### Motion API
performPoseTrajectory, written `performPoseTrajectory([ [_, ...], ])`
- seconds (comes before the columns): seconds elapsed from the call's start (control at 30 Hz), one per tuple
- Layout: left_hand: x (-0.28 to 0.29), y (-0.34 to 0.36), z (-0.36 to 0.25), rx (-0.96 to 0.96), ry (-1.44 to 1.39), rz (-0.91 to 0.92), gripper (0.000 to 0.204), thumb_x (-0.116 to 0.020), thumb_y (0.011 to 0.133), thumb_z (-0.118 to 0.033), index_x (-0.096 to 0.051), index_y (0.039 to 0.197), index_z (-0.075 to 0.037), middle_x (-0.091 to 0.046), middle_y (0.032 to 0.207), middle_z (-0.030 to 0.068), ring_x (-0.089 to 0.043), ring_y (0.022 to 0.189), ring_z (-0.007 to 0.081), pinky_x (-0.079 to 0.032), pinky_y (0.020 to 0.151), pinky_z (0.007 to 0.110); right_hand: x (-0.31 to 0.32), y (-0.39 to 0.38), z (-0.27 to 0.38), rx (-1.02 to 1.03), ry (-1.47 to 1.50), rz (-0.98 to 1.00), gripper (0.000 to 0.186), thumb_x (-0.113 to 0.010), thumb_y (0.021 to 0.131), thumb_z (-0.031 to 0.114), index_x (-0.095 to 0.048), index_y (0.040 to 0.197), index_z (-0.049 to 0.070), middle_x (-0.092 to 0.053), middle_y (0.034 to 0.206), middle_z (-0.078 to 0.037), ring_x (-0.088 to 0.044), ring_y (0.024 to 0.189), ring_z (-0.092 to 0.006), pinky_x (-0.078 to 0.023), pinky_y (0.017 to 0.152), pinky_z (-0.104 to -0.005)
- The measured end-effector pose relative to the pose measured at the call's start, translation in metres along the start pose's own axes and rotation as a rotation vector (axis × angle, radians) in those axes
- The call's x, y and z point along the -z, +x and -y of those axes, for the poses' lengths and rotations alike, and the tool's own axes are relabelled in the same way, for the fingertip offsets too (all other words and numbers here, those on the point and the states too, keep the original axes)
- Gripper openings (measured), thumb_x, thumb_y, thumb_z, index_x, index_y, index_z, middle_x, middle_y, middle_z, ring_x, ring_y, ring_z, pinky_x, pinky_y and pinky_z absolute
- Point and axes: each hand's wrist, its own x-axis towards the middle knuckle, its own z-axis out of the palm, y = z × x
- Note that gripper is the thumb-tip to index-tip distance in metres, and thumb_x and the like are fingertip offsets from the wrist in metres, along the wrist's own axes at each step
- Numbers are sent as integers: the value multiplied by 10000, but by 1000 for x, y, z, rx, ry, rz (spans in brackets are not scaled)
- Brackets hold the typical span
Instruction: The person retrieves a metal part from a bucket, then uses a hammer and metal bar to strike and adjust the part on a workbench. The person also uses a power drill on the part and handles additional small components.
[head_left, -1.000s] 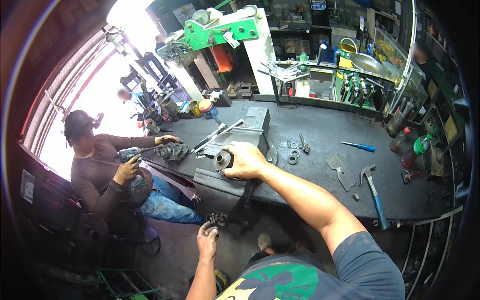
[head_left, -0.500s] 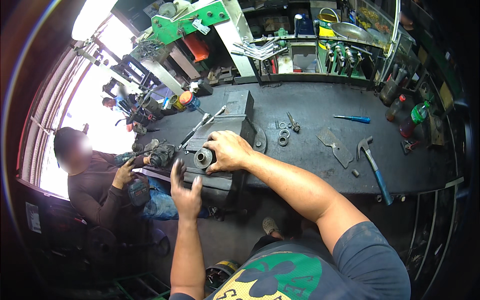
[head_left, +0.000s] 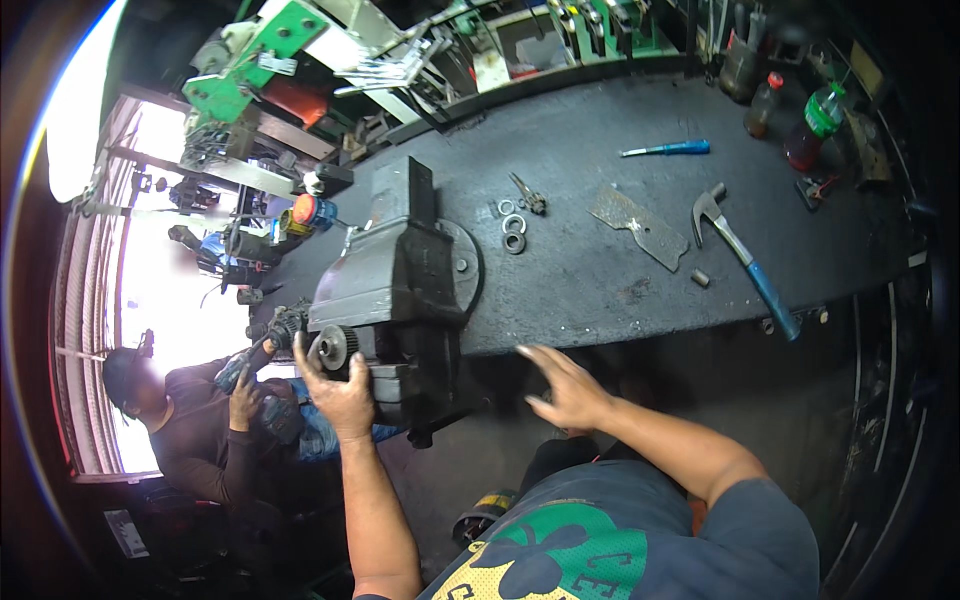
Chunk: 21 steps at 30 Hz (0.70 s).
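Observation:
A heavy dark bench vise [head_left: 395, 270] is mounted at the bench's front edge. At its near side is a toothed metal gear [head_left: 341, 345] with a round hub in its middle. My left hand [head_left: 342, 402] grips the gear, thumb on its right and fingers on its left; whether the jaws clamp it I cannot tell. My right hand [head_left: 572, 395] hangs free in front of the bench edge, fingers apart and holding nothing.
On the bench lie metal rings [head_left: 514, 232], a small shaft-like part [head_left: 528, 196], a flat metal plate [head_left: 640, 228], a short cylinder [head_left: 700, 278], a claw hammer [head_left: 745, 260] and a blue-handled screwdriver [head_left: 668, 148]. Bottles [head_left: 814, 125] stand far right. A co-worker [head_left: 200, 430] holds a power tool at left.
My right hand has left the part at the vise and drawn back toward me, to the right. My left hand has closed on the gear. The view has turned and shifted.

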Motion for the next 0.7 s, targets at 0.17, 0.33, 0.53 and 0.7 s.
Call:
performPoseTrajectory([
  [0.17, -9, 5, 11, -60, -82, 43, 971, -816, 956, -109, -278, 1760, -31, -617, 1495, 245, -617, 1397, 319, -480, 1205, 448, 28, -158, -58, -540, 70, 179, 900, -802, 949, 157, -354, 1720, 39, -537, 1634, -251, -679, 1384, -404, -557, 1160, -491],
  [0.33, -2, 3, 21, -137, -56, -8, 953, -828, 1034, -386, -317, 1718, 37, -672, 1419, 219, -666, 1300, 298, -504, 1148, 442, 23, -234, -123, -653, 12, 80, 914, -827, 898, 90, -395, 1701, 35, -643, 1517, -223, -746, 1200, -350, -590, 1075, -477],
  [0.53, 6, 8, 30, -141, -43, 12, 900, -781, 1038, -419, -376, 1673, 74, -530, 1643, 253, -576, 1461, 343, -444, 1245, 485, -26, -250, -177, -762, 70, 37, 901, -834, 874, 48, -430, 1679, 17, -682, 1400, -260, -734, 1142, -390, -595, 1019, -499],
  [0.7, 6, 7, 26, -112, -23, -11, 873, -738, 1049, -381, -349, 1681, 79, -576, 1603, 259, -586, 1460, 315, -418, 1263, 461, -104, -264, -202, -749, 184, 117, 917, -835, 877, 74, -414, 1689, 15, -702, 1346, -256, -736, 1118, -394, -594, 1032, -510],
])
